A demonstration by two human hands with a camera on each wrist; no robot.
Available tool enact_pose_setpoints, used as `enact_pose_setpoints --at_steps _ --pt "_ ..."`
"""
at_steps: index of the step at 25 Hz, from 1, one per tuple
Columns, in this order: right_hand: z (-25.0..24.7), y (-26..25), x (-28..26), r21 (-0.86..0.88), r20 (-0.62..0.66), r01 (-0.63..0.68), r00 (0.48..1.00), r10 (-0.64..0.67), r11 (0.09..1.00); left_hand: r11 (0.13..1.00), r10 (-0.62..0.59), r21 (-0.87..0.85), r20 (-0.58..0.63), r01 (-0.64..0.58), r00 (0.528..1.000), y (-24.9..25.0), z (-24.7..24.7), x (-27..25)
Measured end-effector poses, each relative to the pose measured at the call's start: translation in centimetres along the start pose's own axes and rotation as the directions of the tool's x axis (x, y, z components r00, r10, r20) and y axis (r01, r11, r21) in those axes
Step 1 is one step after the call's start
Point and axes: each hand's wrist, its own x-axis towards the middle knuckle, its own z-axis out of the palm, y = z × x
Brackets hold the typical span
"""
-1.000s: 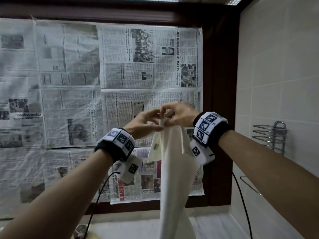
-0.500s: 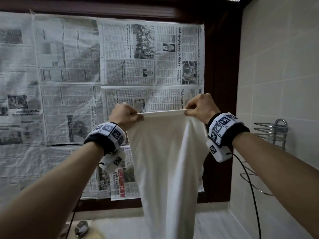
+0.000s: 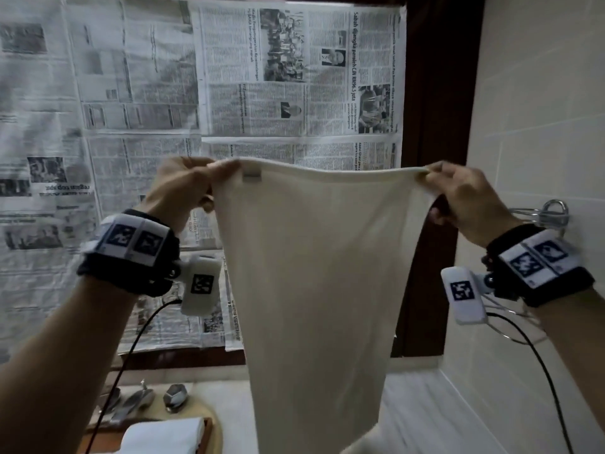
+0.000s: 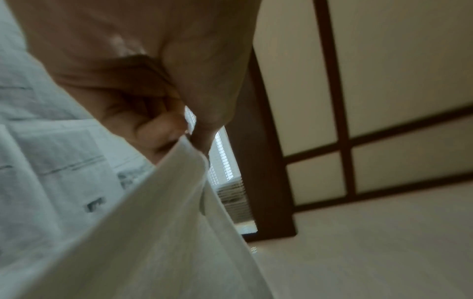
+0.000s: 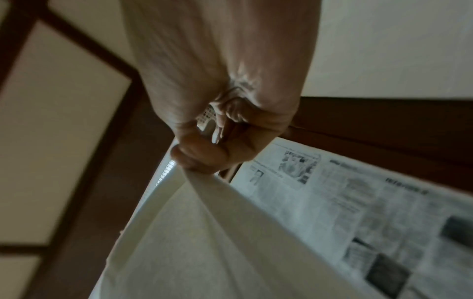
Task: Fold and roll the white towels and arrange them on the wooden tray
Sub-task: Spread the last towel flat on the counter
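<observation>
I hold a white towel (image 3: 314, 273) up in the air by its top edge, stretched wide and hanging down in front of me. My left hand (image 3: 196, 181) pinches its top left corner, near a small sewn label (image 3: 252, 176). My right hand (image 3: 458, 191) pinches the top right corner. In the left wrist view the left hand (image 4: 176, 129) grips the towel (image 4: 143, 232) between thumb and curled fingers. The right wrist view shows my right hand (image 5: 204, 155) clamped on the towel (image 5: 204, 242). Low on the left, a rolled white towel (image 3: 163, 435) lies on the wooden tray (image 3: 206, 434).
Newspaper sheets (image 3: 163, 93) cover the window behind the towel, in a dark wooden frame (image 3: 435, 109). A tiled wall with a chrome wire rack (image 3: 550, 214) stands on the right. Metal tap fittings (image 3: 173, 394) sit by the tray. A pale counter (image 3: 442, 421) runs below.
My hands have moved apart from touching at one point, spreading the towel's top edge wide. The view has tilted down, bringing the tray and rolled towel into sight.
</observation>
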Motion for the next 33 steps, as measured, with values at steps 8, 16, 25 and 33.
enact_pose_setpoints --at_steps 8,16,25,33 --pt "0.8 -8.0 1.2 0.270 -0.085 -0.110 0.987 0.138 0.956 0.935 0.034 -0.353 0.177 0.031 0.984 7.5 0.7 1.6" --pt "2.2 7.6 6.3 0.032 0.049 -0.275 0.961 0.274 0.961 0.962 -0.273 0.032 0.025 0.273 0.962 -9.0 5.8 4.8" --pt "5.2 41.5 -5.5 -0.529 -0.010 -0.586 0.728 0.686 0.614 0.706 -0.695 0.164 -0.027 0.689 0.718 -41.0 14.2 -11.4" --pt "11.2 48.5 -29.1 -0.844 0.343 -0.250 0.430 0.835 0.475 0.506 -0.813 0.812 0.336 0.291 0.475 -46.9 21.5 -32.2"
